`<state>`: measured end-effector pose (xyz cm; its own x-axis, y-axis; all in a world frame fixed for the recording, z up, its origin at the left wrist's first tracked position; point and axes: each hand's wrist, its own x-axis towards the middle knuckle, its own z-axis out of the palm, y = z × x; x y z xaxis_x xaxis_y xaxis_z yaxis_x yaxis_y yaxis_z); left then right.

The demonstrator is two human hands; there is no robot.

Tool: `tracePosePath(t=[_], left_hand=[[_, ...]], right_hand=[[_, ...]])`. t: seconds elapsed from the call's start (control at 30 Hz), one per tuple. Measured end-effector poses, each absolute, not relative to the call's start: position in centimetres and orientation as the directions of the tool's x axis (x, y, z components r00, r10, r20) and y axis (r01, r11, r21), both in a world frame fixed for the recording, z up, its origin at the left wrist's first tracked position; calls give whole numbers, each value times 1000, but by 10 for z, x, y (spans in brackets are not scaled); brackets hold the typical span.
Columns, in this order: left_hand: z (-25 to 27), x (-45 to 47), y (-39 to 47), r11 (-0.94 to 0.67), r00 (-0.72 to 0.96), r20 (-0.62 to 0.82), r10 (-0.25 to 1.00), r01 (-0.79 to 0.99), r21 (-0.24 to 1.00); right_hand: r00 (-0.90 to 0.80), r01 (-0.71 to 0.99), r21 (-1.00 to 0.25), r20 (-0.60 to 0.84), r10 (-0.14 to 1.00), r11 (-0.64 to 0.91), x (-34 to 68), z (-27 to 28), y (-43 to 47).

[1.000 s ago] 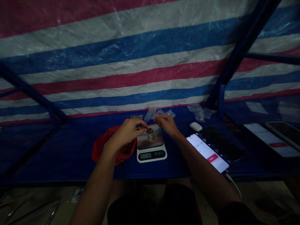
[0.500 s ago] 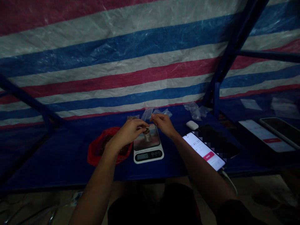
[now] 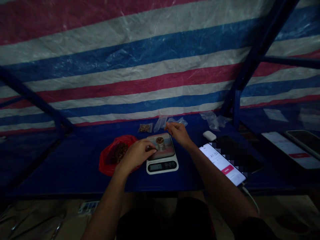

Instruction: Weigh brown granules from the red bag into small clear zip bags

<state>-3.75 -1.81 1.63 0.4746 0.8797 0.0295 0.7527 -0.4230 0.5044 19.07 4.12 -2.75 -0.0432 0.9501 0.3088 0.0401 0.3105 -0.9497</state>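
A small metal cup [image 3: 160, 143] filled with brown bits stands on the plate of a white digital scale [image 3: 162, 166]. My left hand [image 3: 138, 152] is over the plate's left side, next to the cup, with thumb and fingertips drawn together; anything between them is too small to make out. Beneath my left wrist, partly covered, lies a red plastic bag [image 3: 106, 163] holding a heap of dark brown small pieces [image 3: 120, 151]. My right hand [image 3: 178, 133] hovers by the scale's far right corner, fingers bent and pinched; their content is hidden.
A small clear bag of brown bits [image 3: 145, 128] lies behind the scale, near crumpled clear bags [image 3: 161, 123] and more clear plastic [image 3: 212, 120]. To the right are a white case [image 3: 209, 135], a lit phone [image 3: 225, 165] on a cable, and further phones [image 3: 291, 150]. Blue frame bars [image 3: 236, 96] rise behind.
My left hand has drawn back from above the cup toward the near left, uncovering the cup and the small bag of bits. My right hand stays near the far corner. The view has shifted slightly.
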Motion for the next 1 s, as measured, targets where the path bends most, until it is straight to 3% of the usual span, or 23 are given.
tracePosePath(t=[0.33, 0.5, 0.73, 0.87, 1.0], left_hand=[[49, -33, -10, -475, 413, 235, 880, 746, 467], [50, -19, -7, -521, 478, 216, 852, 731, 441], [49, -62, -2, -428, 360, 232, 904, 781, 455], [41, -43, 42, -369, 344, 150, 927, 758, 537], [33, 3, 102, -254, 294, 5, 956, 816, 519]], right_hand=[[-40, 1, -951, 310, 950, 310, 190, -31, 43], [-24, -9, -956, 292, 956, 292, 192, -29, 43], [-22, -4, -951, 309, 951, 309, 192, -26, 41], [8, 26, -944, 329, 944, 329, 190, -29, 43], [76, 33, -944, 329, 941, 327, 192, -32, 47]])
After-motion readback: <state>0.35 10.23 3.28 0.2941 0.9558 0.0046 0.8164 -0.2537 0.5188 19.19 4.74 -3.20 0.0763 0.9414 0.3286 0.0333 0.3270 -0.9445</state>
